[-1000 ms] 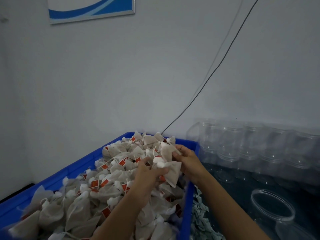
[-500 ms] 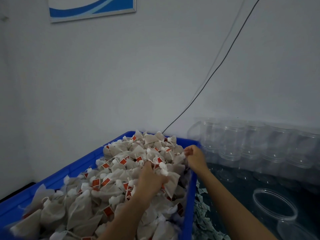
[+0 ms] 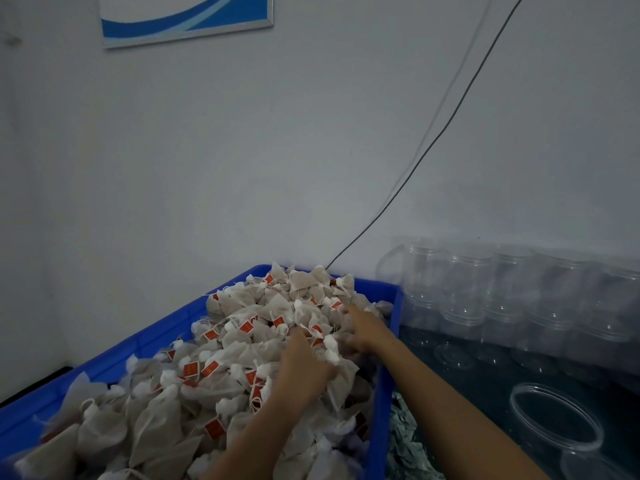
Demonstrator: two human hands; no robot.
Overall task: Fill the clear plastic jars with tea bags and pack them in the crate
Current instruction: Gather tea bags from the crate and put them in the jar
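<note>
Gathering stage only: both hands, left hand (image 3: 304,368) and right hand (image 3: 363,327), dig into tea bags (image 3: 242,341) heaped in the blue crate (image 3: 384,393), grip unclear; open jar (image 3: 557,417) at 4 o'clock looks empty, none packed.

glossy plastic crate (image 3: 114,355) – matt (papery) tea bags (image 3: 242,341)

Pale wall (image 3: 242,150), framed blue-white picture (image 3: 185,19), dark cable (image 3: 450,123)

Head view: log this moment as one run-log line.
stage: gathering | left hand: in tea bags | right hand: in the pile | blue crate: heaped | open jar: empty
</note>
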